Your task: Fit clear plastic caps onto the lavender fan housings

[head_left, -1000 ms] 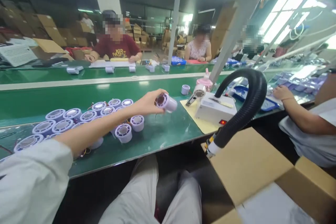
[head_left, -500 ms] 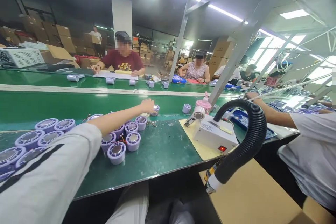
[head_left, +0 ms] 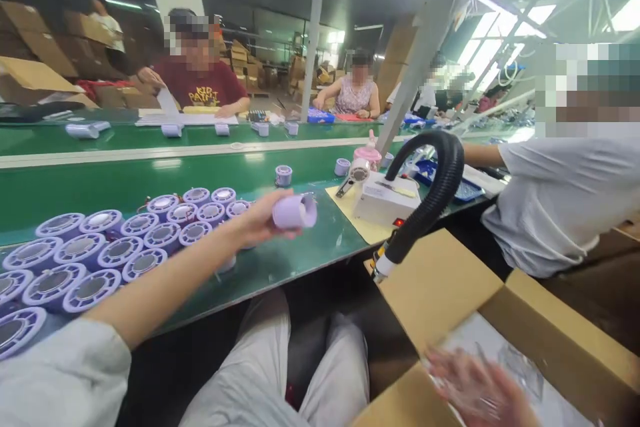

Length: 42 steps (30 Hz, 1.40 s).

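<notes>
Two bare hands show in the head view. The left hand (head_left: 265, 219) is wrapped around a pale purple, smooth plastic cylinder (head_left: 294, 212), holding it on its side just above the green table (head_left: 320, 240), open end turned to the right. The right hand (head_left: 483, 383) is blurred over the open brown cardboard box (head_left: 450, 280), with clear crinkled plastic film (head_left: 523, 368) about it; whether it grips any film I cannot tell. To hold well here, I would rest the fingers lightly on the outer wall, leave the cylinder's mouth uncovered, and carry it clear of the lilac round plastic parts with silver discs (head_left: 120, 252) standing close together on the left. Any film lifted would best be drawn up loosely, away from the cardboard edges. The cylinder looks glossy and even in colour, with a round rim, a paler inside, and no mark that I can make out
</notes>
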{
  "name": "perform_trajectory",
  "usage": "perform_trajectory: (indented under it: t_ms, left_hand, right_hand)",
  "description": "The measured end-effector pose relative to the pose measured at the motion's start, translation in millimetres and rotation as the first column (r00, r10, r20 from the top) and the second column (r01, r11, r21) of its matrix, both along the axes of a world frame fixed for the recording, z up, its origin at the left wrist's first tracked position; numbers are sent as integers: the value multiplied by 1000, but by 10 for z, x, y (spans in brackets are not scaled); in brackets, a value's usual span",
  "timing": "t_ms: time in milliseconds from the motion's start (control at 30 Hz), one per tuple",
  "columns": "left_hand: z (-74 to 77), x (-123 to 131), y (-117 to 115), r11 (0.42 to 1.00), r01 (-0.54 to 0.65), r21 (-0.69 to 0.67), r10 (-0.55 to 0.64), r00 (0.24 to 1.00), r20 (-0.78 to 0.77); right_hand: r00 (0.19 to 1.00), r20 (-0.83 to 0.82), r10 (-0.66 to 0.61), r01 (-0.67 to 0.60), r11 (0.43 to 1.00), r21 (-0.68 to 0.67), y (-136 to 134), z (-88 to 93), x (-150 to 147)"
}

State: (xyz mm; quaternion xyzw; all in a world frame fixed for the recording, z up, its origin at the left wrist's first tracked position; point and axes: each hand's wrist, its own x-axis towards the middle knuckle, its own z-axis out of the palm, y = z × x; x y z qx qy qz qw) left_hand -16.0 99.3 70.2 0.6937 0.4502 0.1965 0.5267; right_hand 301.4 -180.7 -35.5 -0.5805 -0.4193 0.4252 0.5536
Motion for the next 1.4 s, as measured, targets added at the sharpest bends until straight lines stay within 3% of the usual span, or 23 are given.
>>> perform_trajectory:
  t_ms: [33,67,133,167,267,333,400,500,633,767,900,1033,1133,1233,1300,1400]
  left_hand:
    - [-143,79,-221,974,101,-203,-76,989,129]
    - [-296,149,-440,895,211,-394,-121,963,241]
    - [-580,254,-826,718,362,-595,-173,920,351]
    - [-691,288,-975,672,397,-625,-211,912,352]
    - [-855,347,-1221,654,481,-583,-393,875,282]
    - [-854,367,-1266,695,532,-483,-508,839,194]
    - [-822,372,-1284,779,576,-247,-577,813,75]
    - [-807,351,-1326,823,558,103,-560,829,-15]
    - [-921,296,-1382,865,469,177,-485,872,60]
    - [-1049,250,-1394,824,513,242,-541,839,62]
    - [-1067,225,-1416,806,573,148,-591,792,152]
    - [-1065,217,-1462,838,529,-130,-467,820,331]
    - [-1093,192,-1496,826,484,-289,-351,843,408]
    - [-1110,152,-1521,773,483,-412,-289,846,449]
    - [-1097,128,-1527,749,508,-426,-306,834,458]
    - [-1050,106,-1519,775,545,-321,-379,807,454]
  right_hand:
    - [996,65,65,-67,997,29,17,-19,-171]
    - [970,202,134,-152,986,73,36,-13,-349]
    - [805,569,168,-273,956,105,75,56,-682]
    - [700,706,110,-281,951,131,92,102,-820]
    - [404,914,17,-279,954,106,131,186,-1070]
    - [329,942,62,-231,973,17,136,172,-1121]
    - [360,920,154,-196,977,-87,126,129,-1124]
    - [558,781,280,-241,955,-170,103,98,-1111]
    - [833,485,265,-233,964,-127,87,178,-1128]
    - [958,252,139,-102,983,-153,104,225,-1141]
    - [998,54,23,-14,987,-160,128,182,-1097]
    - [996,-89,24,-33,995,-98,106,138,-1059]
    - [983,149,107,-106,994,-14,43,109,-1071]
    - [905,405,129,-169,983,65,-33,74,-1091]
    - [897,422,134,-190,978,92,-72,62,-1095]
    - [924,352,153,-189,980,69,-101,87,-1092]
